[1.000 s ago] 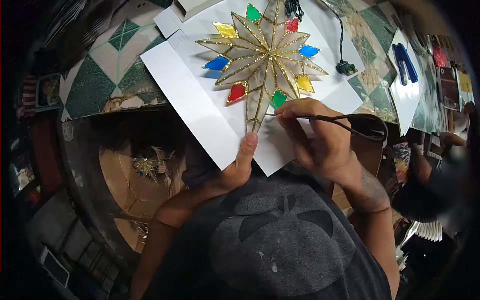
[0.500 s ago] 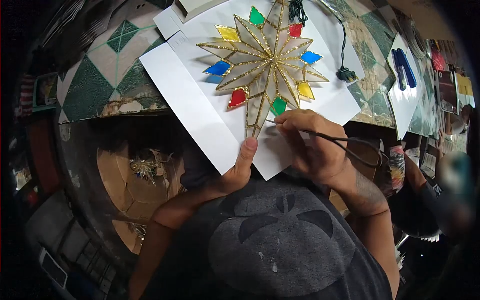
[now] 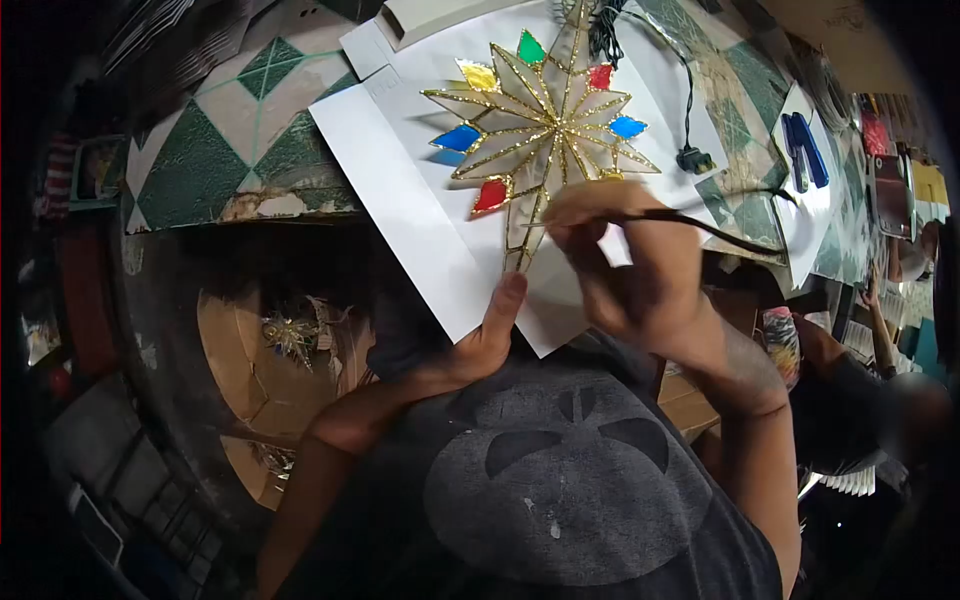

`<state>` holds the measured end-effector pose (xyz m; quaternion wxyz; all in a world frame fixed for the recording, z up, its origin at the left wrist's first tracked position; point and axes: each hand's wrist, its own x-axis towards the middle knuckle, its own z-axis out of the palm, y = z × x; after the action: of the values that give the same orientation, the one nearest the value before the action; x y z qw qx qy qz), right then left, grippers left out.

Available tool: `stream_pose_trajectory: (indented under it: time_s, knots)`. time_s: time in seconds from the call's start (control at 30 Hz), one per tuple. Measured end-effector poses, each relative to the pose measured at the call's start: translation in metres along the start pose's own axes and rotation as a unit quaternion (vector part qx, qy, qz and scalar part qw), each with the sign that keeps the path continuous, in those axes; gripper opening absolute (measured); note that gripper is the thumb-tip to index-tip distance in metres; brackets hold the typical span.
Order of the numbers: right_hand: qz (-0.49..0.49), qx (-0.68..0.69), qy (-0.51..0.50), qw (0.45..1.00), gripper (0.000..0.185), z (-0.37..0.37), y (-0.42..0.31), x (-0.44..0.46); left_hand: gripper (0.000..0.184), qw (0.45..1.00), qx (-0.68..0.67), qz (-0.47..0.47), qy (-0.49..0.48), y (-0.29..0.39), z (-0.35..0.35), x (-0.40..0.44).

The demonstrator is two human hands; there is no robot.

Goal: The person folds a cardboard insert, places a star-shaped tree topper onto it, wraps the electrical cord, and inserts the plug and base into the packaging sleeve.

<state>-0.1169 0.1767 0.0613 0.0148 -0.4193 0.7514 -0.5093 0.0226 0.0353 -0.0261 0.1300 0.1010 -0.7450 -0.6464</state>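
A star-shaped lantern with pale panels, gold glitter edges and small coloured diamonds lies on white paper or board. My left hand grips its long lower point, thumb on top and fingers hidden beneath. My right hand, blurred by motion, is closed round a thin tool with a fine tip and a black cord trailing right. The tip is at the lantern's lower arm; whether it touches cannot be made out. This hand covers the lower-right diamonds in part.
A black cord with a plug lies on the tiled table. A blue stapler rests on white paper at right. Below the table's broken edge, a cardboard box holds another glittery star. A person sits at far right.
My right hand has moved up over the lantern's lower right, and its tool's cord now stretches further right. My left hand keeps its grip. The whole view has shifted slightly.
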Motion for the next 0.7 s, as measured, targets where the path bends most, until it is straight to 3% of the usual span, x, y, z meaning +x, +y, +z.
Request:
stream_pose_trajectory:
  time_s: [0.13, 0.33, 0.47, 0.53, 0.57, 0.63, 0.7]
  knots:
    - [-0.007, -0.045, -0.130, 0.991, 0.030, 0.009, 0.006, 0.014, 0.035, 0.994, -0.086, 0.031, 0.059, -0.002, 0.011, 0.005]
    - [-0.047, -0.091, -0.160, 0.982, 0.031, 0.013, 0.016, 0.013, 0.039, 0.994, -0.101, 0.011, 0.029, 0.005, 0.006, 0.006]
    - [-0.125, -0.152, -0.169, 0.966, 0.040, 0.027, 0.027, 0.004, 0.043, 0.998, -0.055, 0.033, 0.020, -0.020, 0.012, -0.002]
    - [-0.092, -0.119, -0.158, 0.976, 0.034, 0.022, 0.018, 0.005, 0.044, 0.982, -0.186, -0.012, 0.031, -0.011, 0.012, 0.000]
    - [-0.096, -0.123, -0.153, 0.976, 0.034, 0.018, 0.011, 0.009, 0.042, 0.984, -0.173, -0.005, 0.052, -0.008, 0.016, 0.003]
    - [-0.099, 0.046, 0.080, 0.991, 0.027, 0.009, -0.009, 0.021, 0.040, 0.985, -0.135, -0.096, 0.052, -0.002, 0.008, 0.004]
    - [-0.034, 0.152, 0.153, 0.976, 0.025, -0.022, -0.023, 0.032, 0.041, 0.983, -0.137, -0.100, 0.067, -0.008, 0.006, -0.008]
